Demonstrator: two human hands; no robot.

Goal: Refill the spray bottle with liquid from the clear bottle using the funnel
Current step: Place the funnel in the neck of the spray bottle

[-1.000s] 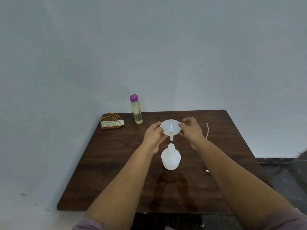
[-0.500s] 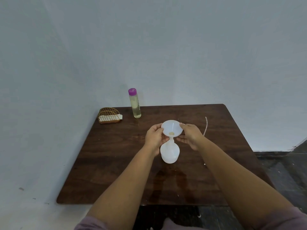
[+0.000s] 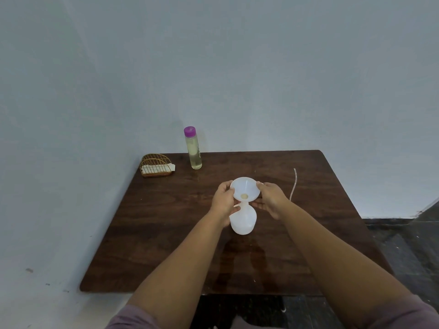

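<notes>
At the middle of the dark brown wooden table [image 3: 147,233], the squat translucent white plastic spray bottle [image 3: 243,222] stands upright with its spray head off, and the white plastic cone funnel [image 3: 244,189] sits over its neck, stem pointing down into the opening as far as the view shows. The left hand [image 3: 223,201] pinches the funnel's rim at its nine o'clock edge, thumb on top and fingers curled below toward the bottle's neck; the right hand [image 3: 272,198] touches the rim at three o'clock with thumb and fingertip, its other fingers spread loosely beneath, so both are grasping the funnel rather than letting go. By my reading the seating of the funnel is done or nearly so, and that is the only part of the job finished. The tall clear cylindrical bottle with the purple cap [image 3: 193,148] stands at eleven o'clock from the funnel, well apart near the table's far edge, cap on and holding pale yellow liquid, so uncapping, carrying it over and pouring are all left. A thin pale tube [image 3: 294,184], likely the sprayer's dip tube, lies at two o'clock; the spray head itself I cannot find, and refitting it would come last. A gold wire holder with white packets [image 3: 156,166] sits in the far left corner, at ten o'clock.
</notes>
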